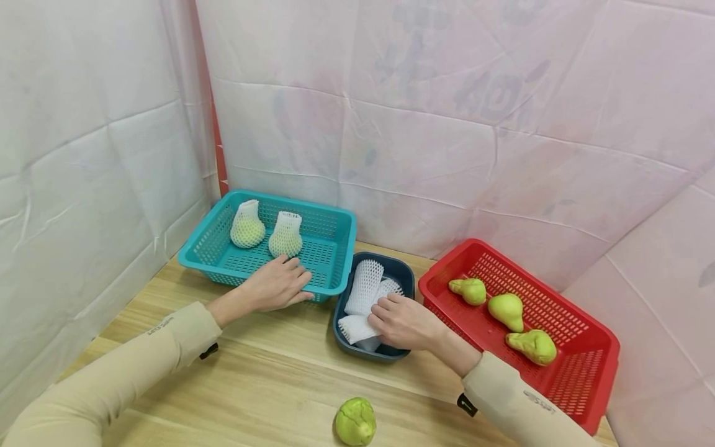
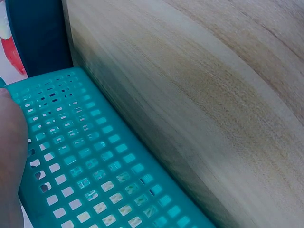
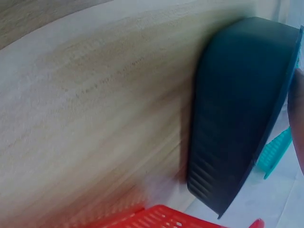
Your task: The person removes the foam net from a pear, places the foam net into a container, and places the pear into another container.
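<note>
My left hand (image 1: pixel 277 284) is over the front rim of a teal basket (image 1: pixel 190 257), fingers loosely extended and holding nothing. Just beyond its fingertips stands a pear in a white foam net (image 1: pixel 285 234), beside another netted pear (image 1: pixel 247 225). My right hand (image 1: pixel 403 323) reaches into a dark blue basin (image 1: pixel 404 273), its bent fingers at a white foam net sleeve (image 1: pixel 356 329) that they seem to pinch. The fingertips are partly hidden. Another foam net sleeve (image 1: pixel 365 287) lies in the basin. Both wrist views show only a sliver of each hand.
A red basket (image 1: pixel 606 360) at the right holds three green pears, one of them a pear (image 1: pixel 507 310) in the middle. One bare pear (image 1: pixel 355 422) sits on the wooden table (image 1: pixel 268 379) near the front. Pale cloth (image 1: pixel 413 155) hangs behind the baskets.
</note>
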{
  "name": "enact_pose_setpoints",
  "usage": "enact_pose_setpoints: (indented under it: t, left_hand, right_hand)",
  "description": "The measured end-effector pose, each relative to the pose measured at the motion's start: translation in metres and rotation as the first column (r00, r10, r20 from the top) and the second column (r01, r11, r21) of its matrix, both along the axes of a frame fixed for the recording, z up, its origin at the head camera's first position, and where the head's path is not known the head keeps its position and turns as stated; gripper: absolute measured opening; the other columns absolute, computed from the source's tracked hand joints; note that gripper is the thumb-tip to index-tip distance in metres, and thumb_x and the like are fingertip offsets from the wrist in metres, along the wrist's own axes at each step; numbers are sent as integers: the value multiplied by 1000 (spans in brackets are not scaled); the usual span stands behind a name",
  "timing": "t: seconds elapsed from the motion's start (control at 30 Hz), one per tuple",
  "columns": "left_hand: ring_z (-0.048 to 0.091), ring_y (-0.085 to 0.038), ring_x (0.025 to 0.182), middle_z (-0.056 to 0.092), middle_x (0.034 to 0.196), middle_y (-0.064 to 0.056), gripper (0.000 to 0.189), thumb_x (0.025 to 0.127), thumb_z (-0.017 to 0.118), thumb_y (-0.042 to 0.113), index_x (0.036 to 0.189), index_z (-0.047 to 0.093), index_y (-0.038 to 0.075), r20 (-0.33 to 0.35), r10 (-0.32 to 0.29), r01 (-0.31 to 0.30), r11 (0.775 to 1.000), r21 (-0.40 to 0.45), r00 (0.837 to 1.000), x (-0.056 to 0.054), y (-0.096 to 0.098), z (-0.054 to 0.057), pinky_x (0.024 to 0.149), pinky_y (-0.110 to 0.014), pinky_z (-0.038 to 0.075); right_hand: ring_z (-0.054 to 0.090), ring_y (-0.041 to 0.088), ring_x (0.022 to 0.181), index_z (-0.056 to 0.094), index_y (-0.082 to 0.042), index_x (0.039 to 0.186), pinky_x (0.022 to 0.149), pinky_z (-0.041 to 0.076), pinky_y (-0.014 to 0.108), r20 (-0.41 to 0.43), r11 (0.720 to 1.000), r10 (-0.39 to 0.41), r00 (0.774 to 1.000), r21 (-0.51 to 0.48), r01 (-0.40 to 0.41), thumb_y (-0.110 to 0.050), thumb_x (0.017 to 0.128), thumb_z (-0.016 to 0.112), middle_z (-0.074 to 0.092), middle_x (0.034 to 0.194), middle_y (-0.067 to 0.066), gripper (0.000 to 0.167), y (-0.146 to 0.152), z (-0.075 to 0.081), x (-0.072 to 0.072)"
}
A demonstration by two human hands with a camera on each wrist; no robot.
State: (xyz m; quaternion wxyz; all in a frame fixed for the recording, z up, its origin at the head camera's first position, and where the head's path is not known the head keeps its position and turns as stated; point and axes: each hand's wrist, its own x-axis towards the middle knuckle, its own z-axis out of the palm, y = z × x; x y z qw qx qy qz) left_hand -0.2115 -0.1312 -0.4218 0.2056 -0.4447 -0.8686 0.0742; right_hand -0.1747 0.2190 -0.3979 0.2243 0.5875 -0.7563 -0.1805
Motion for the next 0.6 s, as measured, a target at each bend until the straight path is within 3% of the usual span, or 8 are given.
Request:
enact_pose_setpoints:
  t: [0.2, 0.47, 0.6]
  left_hand:
    - [51, -21, 79, 61, 79, 2, 40, 105, 57, 53, 92, 55, 15, -11, -6, 6, 1000, 0, 1000, -1, 0, -1, 71, -35, 39]
    - [51, -21, 79, 60, 78, 2, 40, 105, 57, 53, 92, 55, 15, -11, -6, 6, 1000, -2, 1000, -1, 0, -2, 71, -35, 39]
    - [51, -21, 79, 61, 79, 2, 40, 105, 57, 53, 93, 55, 15, -5, -3, 3, 1000, 0, 1000, -1, 0, -2, 72, -35, 39]
  right_hand:
    - [59, 13, 82, 62, -20, 92, 76, 46, 27, 21, 1000, 17, 1000, -9, -16, -52, 95, 72, 67, 86, -7, 34, -5, -3, 0]
    - [58, 13, 83, 63, -20, 100, 78, 49, 27, 115, 999, -32, 993, -16, 34, -61, 99, 61, 63, 87, -6, 40, 1, 7, 4]
    - [57, 13, 84, 63, -19, 105, 76, 47, 28, 117, 999, -34, 993, -25, 37, -66, 99, 56, 62, 88, -5, 48, 5, 13, 7]
